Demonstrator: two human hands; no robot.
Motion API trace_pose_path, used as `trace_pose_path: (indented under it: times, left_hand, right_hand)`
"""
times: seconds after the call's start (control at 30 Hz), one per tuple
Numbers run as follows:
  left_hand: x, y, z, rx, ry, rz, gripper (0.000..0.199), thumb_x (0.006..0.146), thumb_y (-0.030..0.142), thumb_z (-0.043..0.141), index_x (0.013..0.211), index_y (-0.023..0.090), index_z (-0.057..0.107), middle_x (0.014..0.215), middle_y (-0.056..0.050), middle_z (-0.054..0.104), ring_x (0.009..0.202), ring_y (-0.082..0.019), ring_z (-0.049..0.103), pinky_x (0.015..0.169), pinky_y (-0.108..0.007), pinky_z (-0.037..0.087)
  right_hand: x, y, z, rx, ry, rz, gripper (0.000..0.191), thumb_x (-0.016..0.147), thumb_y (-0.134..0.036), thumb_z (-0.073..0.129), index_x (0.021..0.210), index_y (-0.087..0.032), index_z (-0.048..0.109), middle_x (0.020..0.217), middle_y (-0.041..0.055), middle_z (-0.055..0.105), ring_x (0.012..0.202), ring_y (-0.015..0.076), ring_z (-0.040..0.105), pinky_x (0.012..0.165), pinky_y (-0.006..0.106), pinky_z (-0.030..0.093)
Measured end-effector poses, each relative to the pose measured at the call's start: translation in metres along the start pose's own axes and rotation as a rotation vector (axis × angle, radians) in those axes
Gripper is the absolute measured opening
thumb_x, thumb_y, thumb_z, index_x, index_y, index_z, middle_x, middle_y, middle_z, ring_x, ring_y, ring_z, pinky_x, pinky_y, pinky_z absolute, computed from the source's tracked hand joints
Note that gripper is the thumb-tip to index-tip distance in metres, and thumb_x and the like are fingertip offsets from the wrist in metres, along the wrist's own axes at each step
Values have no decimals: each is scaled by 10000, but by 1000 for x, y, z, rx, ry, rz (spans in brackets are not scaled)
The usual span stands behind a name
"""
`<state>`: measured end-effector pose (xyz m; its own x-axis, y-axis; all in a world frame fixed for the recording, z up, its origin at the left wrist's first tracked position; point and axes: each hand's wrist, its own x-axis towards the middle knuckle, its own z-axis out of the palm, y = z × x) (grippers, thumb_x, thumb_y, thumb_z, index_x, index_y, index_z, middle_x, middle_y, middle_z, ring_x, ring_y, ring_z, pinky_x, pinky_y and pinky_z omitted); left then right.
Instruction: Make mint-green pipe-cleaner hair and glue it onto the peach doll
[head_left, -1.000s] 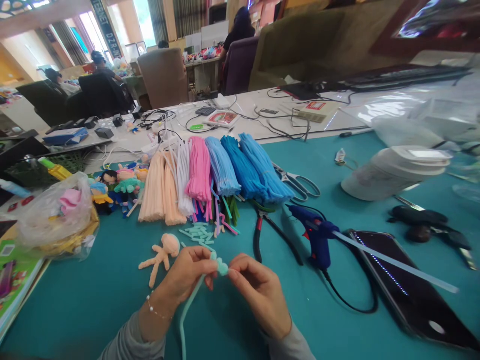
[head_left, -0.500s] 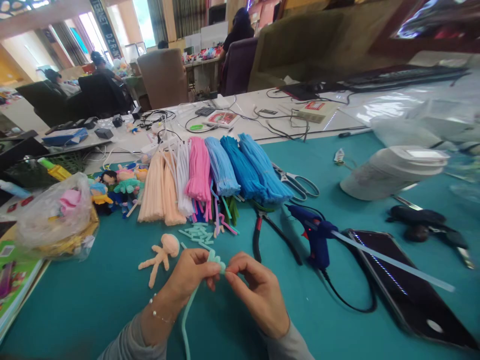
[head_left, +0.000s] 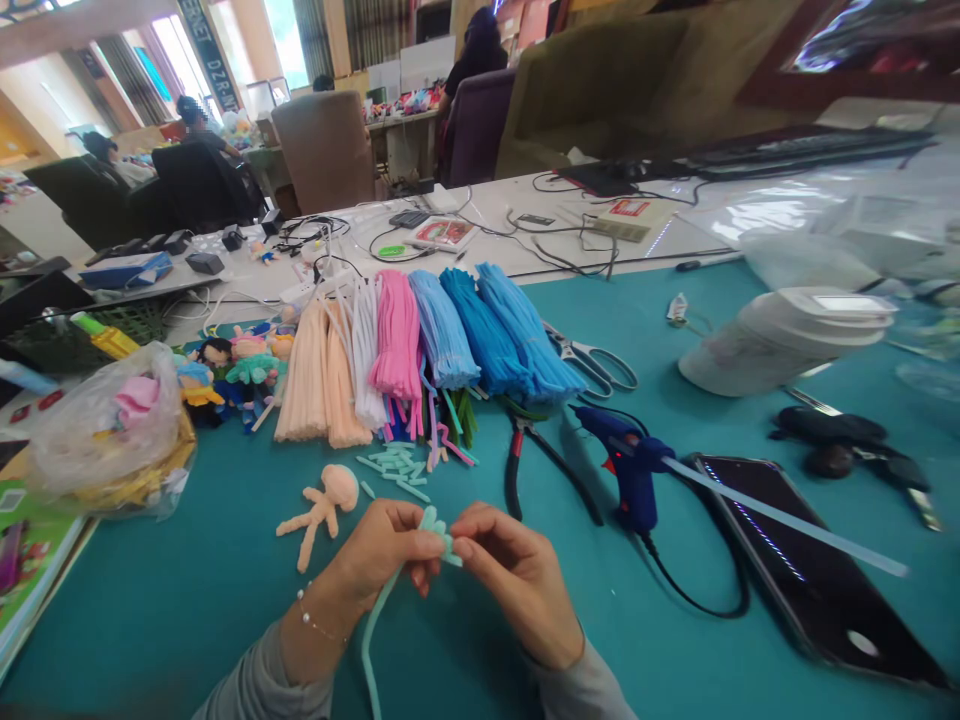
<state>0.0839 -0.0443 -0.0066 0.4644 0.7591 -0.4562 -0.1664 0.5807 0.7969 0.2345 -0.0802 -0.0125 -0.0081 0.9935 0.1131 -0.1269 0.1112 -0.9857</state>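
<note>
Between my hands is a mint-green pipe cleaner (head_left: 433, 524), bent into several small loops, its long tail hanging down to the mat. My left hand (head_left: 386, 553) pinches the looped part between thumb and fingers. From the other side my right hand (head_left: 517, 570) has thumb and forefinger closed at the loops' edge, by a short mint end. Left of my hands lies a small peach pipe-cleaner doll (head_left: 322, 513) with a round head and limbs. Just beyond my fingers are several short cut mint pieces (head_left: 395, 464).
Bundles of peach, white, pink and blue pipe cleaners (head_left: 450, 340) stand behind. Pliers (head_left: 517, 465), scissors (head_left: 596, 365), a glue gun (head_left: 630, 460) and a phone (head_left: 817, 570) lie rightward, near a white cup (head_left: 784, 345). A plastic bag (head_left: 105, 430) and finished dolls (head_left: 251, 362) sit leftward.
The mint loops have turned slightly between my fingers, and a short end now shows at their lower right. My right hand has shifted a little; both hands keep their pinch.
</note>
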Motion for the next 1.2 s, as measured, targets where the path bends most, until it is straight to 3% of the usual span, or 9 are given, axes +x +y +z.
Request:
trace_pose_path:
  times: [0.33,0.57,0.97,1.2]
  left_hand:
    - [-1,2,1,2,-26,-22,259,498,298,774,460,137,576,379,16,561,282,-47,400,322,-185,354]
    - [-3,4,3,0,-34,-47,293,476,314,789,445,137,559,380,10,565,279,-43,397,322,-184,357]
    - [-3,3,3,8,-45,-58,330,463,344,802,441,138,545,380,6,559,279,-44,396,323,-192,353]
    - [-2,2,5,-7,78,65,279,530,315,770,439,142,571,362,26,526,287,-55,409,339,-200,360]
  right_hand:
    - [1,-4,1,-212,-28,-296,178,884,-310,607,751,-203,661,695,38,633,644,172,599,599,283,482]
    - [2,-1,1,-225,-51,-369,170,916,-284,562,778,-211,629,730,35,619,677,170,599,604,275,472]
    - [0,-5,5,-195,-43,-328,244,935,-337,510,741,-208,582,693,27,570,633,169,544,580,283,452]
    - [0,-2,5,-73,69,-145,241,909,-400,549,805,-205,645,696,27,573,615,162,537,565,273,451]
